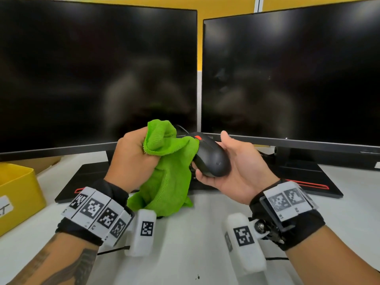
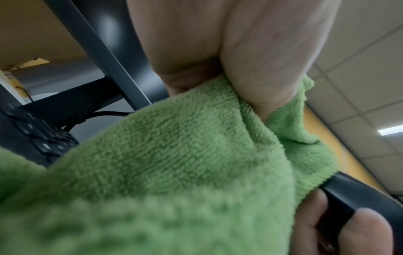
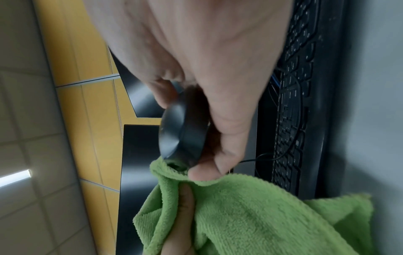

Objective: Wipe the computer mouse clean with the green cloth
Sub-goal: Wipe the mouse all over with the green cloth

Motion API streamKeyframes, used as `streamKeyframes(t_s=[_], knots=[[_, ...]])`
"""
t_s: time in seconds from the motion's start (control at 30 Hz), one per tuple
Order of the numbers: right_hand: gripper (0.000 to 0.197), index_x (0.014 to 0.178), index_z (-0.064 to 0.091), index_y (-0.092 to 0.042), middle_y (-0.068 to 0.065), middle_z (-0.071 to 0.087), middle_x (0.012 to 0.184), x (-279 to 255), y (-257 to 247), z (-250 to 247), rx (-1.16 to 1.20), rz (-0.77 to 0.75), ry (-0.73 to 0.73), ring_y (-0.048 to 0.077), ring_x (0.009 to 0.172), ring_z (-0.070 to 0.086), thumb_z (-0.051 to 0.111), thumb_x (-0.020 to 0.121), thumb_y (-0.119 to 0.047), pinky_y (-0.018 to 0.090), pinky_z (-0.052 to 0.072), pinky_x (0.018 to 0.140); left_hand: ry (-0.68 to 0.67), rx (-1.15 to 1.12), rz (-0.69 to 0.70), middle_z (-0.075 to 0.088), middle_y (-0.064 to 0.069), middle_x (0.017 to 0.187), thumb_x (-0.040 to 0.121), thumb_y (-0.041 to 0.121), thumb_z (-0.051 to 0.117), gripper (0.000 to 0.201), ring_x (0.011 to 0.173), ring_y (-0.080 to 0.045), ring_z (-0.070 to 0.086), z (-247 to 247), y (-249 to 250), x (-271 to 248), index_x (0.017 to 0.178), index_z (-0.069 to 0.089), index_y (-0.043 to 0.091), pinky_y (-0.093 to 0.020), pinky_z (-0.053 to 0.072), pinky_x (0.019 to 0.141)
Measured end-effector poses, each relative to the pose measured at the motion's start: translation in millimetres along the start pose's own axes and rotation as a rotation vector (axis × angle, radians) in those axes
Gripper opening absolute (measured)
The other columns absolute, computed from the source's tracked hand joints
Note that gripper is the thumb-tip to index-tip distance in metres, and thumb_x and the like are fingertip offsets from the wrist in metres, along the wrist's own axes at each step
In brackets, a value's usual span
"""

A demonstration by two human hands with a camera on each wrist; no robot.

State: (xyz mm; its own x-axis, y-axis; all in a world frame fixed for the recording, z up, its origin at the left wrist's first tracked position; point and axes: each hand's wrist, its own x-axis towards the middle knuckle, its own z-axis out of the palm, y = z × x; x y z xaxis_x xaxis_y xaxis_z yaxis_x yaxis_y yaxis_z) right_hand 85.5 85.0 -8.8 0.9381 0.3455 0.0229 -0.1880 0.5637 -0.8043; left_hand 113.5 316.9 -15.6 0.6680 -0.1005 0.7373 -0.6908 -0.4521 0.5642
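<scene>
My right hand (image 1: 226,161) cradles a black computer mouse (image 1: 211,159) with an orange scroll wheel, lifted above the desk, fingers curled under it. My left hand (image 1: 133,159) grips a bunched green cloth (image 1: 168,167), and the cloth touches the mouse's left side. The cloth's lower end hangs down to the desk. In the right wrist view the mouse (image 3: 183,134) sits between thumb and fingers, with the cloth (image 3: 250,215) against its lower end. In the left wrist view the cloth (image 2: 165,163) fills most of the picture, and the mouse's (image 2: 357,195) dark edge shows at the lower right.
Two dark monitors (image 1: 98,75) (image 1: 292,75) stand close behind my hands on black bases. A black keyboard (image 3: 292,107) lies under them. A yellow box (image 1: 18,194) sits at the left on the white desk (image 1: 185,254). The mouse's thin cable (image 1: 182,129) runs back towards the monitors.
</scene>
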Motion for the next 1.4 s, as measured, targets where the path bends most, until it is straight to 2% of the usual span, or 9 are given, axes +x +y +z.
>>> streamKeyframes(t_s=[0.23,0.4,0.63,0.73,0.9,1.0,1.13,1.3,1.4], knots=[[0.018,0.089,0.075,-0.014,0.007,0.069,0.093,-3,2,-3,-0.095,-0.177,-0.056,0.025,0.084,0.067,0.078,0.073,-0.006,0.034,0.061,0.077,0.133,0.044,-0.098,0.073,0.009,0.094,0.096,0.025,0.072,0.008,0.093,-0.019,0.07,1,3,2,0.103,0.069,0.022,-0.047,0.057,0.086],[0.051,0.108,0.059,-0.006,0.003,0.068,0.081,0,6,-5,-0.127,-0.276,0.014,0.016,0.072,0.07,0.079,0.066,0.015,0.031,0.059,0.071,0.207,0.022,-0.181,0.056,0.014,0.098,0.085,0.021,0.085,0.059,0.089,-0.002,0.062,10,7,1,0.114,0.035,0.012,-0.036,0.05,0.085],[0.034,0.091,0.058,-0.025,-0.01,0.069,0.075,-2,5,2,-0.206,-0.218,0.141,0.022,0.096,0.061,0.074,0.061,-0.024,0.054,0.047,0.106,-0.008,0.237,-0.148,0.062,0.0,0.075,0.086,0.008,0.073,0.037,0.068,-0.024,0.058,22,22,-9,0.1,0.041,0.02,-0.034,0.044,0.066],[0.021,0.079,0.055,-0.027,-0.01,0.067,0.073,-5,7,4,-0.206,-0.141,0.068,0.015,0.075,0.066,0.07,0.065,-0.03,0.05,0.047,0.094,-0.111,0.313,-0.082,0.057,-0.001,0.089,0.08,0.011,0.081,0.019,0.088,-0.022,0.054,27,22,-11,0.087,0.064,0.015,-0.027,0.042,0.077],[0.076,0.132,0.052,0.002,0.018,0.062,0.113,-7,14,13,-0.223,-0.056,-0.079,0.035,0.1,0.063,0.076,0.07,-0.034,0.071,0.042,0.104,-0.281,0.308,-0.134,0.048,-0.002,0.089,0.075,0.046,0.086,0.021,0.084,-0.017,0.049,29,31,-9,0.091,0.08,0.032,-0.029,0.041,0.072],[0.082,0.137,0.049,0.009,0.026,0.059,0.117,-3,16,14,-0.196,-0.107,-0.053,0.042,0.109,0.057,0.079,0.071,-0.029,0.061,0.045,0.103,-0.379,0.087,-0.159,0.059,-0.006,0.078,0.076,0.042,0.075,0.025,0.069,-0.014,0.051,28,36,-11,0.093,0.08,0.025,-0.047,0.052,0.072],[0.059,0.119,0.065,0.013,0.03,0.066,0.108,4,16,7,-0.24,-0.24,0.065,0.041,0.1,0.065,0.085,0.071,-0.016,0.052,0.051,0.092,-0.328,-0.312,-0.284,0.075,-0.005,0.096,0.071,0.015,0.074,0.056,0.083,-0.01,0.063,27,39,-13,0.125,0.062,0.02,-0.025,0.053,0.077],[0.062,0.11,0.074,-0.001,0.024,0.078,0.109,7,20,3,-0.46,-0.4,0.187,0.042,0.104,0.075,0.096,0.053,-0.011,0.05,0.059,0.094,-0.154,-0.436,-0.468,0.068,0.005,0.083,0.073,0.062,0.069,0.037,0.084,-0.015,0.061,27,44,-7,0.084,0.074,0.027,-0.037,0.044,0.075],[0.081,0.113,0.071,-0.009,0.014,0.079,0.108,9,23,5,-0.616,-0.462,0.221,0.031,0.103,0.077,0.102,0.04,-0.025,0.049,0.062,0.092,-0.164,-0.439,-0.518,0.072,0.0,0.086,0.074,0.065,0.074,0.047,0.084,-0.016,0.064,33,44,-11,0.097,0.074,0.024,-0.036,0.045,0.07]])
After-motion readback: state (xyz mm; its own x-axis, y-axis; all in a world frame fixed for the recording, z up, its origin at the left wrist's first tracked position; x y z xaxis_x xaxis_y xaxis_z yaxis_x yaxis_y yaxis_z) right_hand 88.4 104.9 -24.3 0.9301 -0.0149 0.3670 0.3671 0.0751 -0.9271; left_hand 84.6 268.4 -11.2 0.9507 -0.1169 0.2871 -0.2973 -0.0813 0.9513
